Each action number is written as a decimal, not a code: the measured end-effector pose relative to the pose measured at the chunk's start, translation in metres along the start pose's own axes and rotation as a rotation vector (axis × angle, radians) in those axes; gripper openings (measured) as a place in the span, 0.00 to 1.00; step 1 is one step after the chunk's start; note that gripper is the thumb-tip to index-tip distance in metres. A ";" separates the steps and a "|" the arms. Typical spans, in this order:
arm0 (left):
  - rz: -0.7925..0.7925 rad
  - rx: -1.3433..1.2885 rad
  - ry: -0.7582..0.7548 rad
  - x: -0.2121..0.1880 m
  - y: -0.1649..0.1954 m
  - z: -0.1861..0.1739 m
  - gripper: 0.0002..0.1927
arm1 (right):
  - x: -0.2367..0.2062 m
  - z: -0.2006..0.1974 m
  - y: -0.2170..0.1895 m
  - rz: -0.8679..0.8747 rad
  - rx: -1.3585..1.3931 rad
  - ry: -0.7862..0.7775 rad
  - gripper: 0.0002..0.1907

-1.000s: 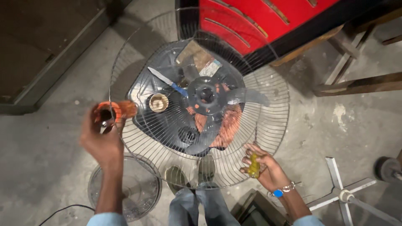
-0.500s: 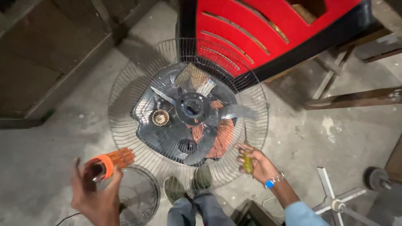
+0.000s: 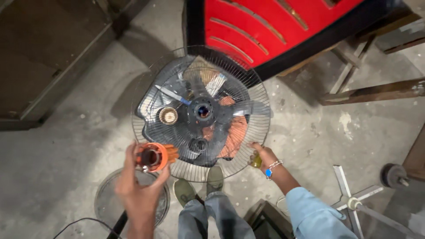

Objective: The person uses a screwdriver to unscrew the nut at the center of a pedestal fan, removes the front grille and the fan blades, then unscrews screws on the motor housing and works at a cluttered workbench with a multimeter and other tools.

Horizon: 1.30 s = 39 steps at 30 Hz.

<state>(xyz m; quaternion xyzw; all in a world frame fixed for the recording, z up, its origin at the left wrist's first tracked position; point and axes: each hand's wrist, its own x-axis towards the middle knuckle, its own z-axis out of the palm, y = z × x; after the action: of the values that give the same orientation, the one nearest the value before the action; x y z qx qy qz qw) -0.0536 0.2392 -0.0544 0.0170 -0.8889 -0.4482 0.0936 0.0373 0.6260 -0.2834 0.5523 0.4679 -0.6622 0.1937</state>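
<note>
A large fan with a round wire guard (image 3: pixel 146 86) and dark blades (image 3: pixel 177 132) faces up at me above the concrete floor. My left hand (image 3: pixel 135 186) grips an orange cylindrical motor part (image 3: pixel 154 156) held over the guard's lower left rim. My right hand (image 3: pixel 262 157) rests at the guard's lower right rim and holds a small yellow-green object (image 3: pixel 256 161). A brass-coloured round piece (image 3: pixel 168 116) lies on the blades left of the hub (image 3: pixel 203 111). My two shoes (image 3: pixel 200 186) stand under the fan.
A red slatted panel (image 3: pixel 274 26) stands behind the fan. A second round wire guard (image 3: pixel 104 206) lies on the floor at lower left, with a black cable (image 3: pixel 79 222) beside it. Wooden beams (image 3: pixel 376 90) and a white metal stand base (image 3: pixel 354 201) sit at right.
My left hand has brought the orange part back up to the guard's lower left rim after dropping toward the floor guard. My right hand has stayed at the lower right rim.
</note>
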 end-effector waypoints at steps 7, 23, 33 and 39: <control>-0.029 -0.155 -0.110 0.002 0.021 0.035 0.49 | -0.041 0.003 -0.008 -0.211 -0.252 0.288 0.23; 0.020 -0.280 -0.429 0.028 -0.008 0.097 0.53 | -0.115 0.149 -0.025 -0.746 -0.426 -0.237 0.22; 0.179 -0.045 -0.806 0.077 0.044 0.106 0.56 | -0.149 0.108 -0.112 -1.071 -0.811 -0.277 0.23; 0.123 0.214 -0.963 0.065 0.114 0.166 0.50 | -0.199 0.053 -0.170 -0.838 -1.174 -0.090 0.25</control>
<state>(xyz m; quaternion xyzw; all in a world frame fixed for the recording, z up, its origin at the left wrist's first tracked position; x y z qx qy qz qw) -0.1414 0.4320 -0.0496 -0.2348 -0.8715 -0.3051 -0.3039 -0.0604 0.6128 -0.0357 0.1035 0.9105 -0.3425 0.2072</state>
